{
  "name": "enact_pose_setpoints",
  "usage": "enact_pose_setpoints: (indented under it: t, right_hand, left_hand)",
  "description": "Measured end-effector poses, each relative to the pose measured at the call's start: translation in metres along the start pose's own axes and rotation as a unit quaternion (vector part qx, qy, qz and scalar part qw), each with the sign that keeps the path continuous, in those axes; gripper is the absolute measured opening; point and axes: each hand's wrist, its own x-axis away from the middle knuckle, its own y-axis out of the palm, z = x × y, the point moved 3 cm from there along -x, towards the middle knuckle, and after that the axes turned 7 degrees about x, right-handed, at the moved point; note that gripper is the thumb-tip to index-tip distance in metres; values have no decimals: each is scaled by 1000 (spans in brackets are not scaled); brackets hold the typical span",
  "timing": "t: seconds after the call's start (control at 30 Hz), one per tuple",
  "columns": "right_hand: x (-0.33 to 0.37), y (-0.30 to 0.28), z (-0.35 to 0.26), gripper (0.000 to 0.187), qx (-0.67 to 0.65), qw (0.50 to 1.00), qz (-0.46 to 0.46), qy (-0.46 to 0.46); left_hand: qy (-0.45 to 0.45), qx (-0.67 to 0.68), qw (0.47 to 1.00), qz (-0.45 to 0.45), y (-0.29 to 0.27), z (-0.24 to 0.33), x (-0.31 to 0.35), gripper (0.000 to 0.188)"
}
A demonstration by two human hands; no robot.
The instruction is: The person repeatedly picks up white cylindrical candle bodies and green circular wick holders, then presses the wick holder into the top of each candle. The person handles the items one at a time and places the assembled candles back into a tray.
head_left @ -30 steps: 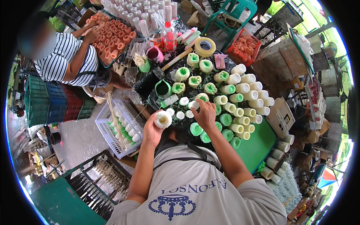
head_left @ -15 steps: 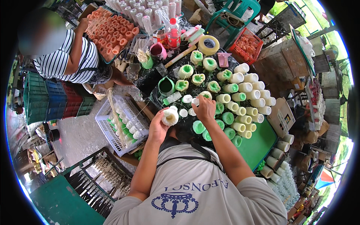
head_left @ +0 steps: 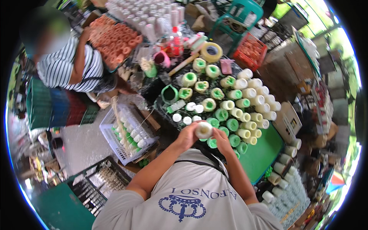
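Note:
A cream cone of thread [head_left: 203,129] sits between both my hands, close to my chest. My left hand [head_left: 186,136] grips it from the left side and my right hand [head_left: 220,136] closes on it from the right. Just beyond them, several green and cream thread cones [head_left: 234,111] stand packed on a green table [head_left: 264,153]. A few small white spools [head_left: 187,120] lie right in front of my fingers.
A white plastic basket [head_left: 122,143] with spools stands at my left. A person in a striped shirt [head_left: 67,67] works at a tray of orange cones [head_left: 115,38]. A tape roll [head_left: 211,51], red crate [head_left: 251,50] and dark crate [head_left: 96,184] lie around.
My left hand has carried the cream cone rightward toward my chest. My right hand has come back from the table and now closes on the same cone.

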Motion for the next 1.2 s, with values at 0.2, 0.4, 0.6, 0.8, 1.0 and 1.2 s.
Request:
enact_pose_setpoints:
  t: [0.2,0.4,0.6,0.8,1.0,1.2]
  right_hand:
    - [44,-13,-13,27,-170,980,93,-46]
    - [64,-31,-8,22,-59,989,135,-10]
    - [57,-27,-14,20,11,993,99,-59]
    - [42,-18,-14,20,56,988,110,-97]
    - [51,-15,-3,17,102,970,182,-125]
    - [76,-30,-7,19,213,922,283,-159]
  left_hand:
    - [-83,-27,991,-100,14,-37,-32,40]
    - [-74,-313,934,-153,25,-42,-19,52]
    - [27,-447,888,-102,29,-48,-16,52]
    - [178,-475,861,-26,21,-61,-20,47]
    - [208,-538,815,60,41,-74,-3,45]
    - [293,-574,762,55,35,-109,-22,40]
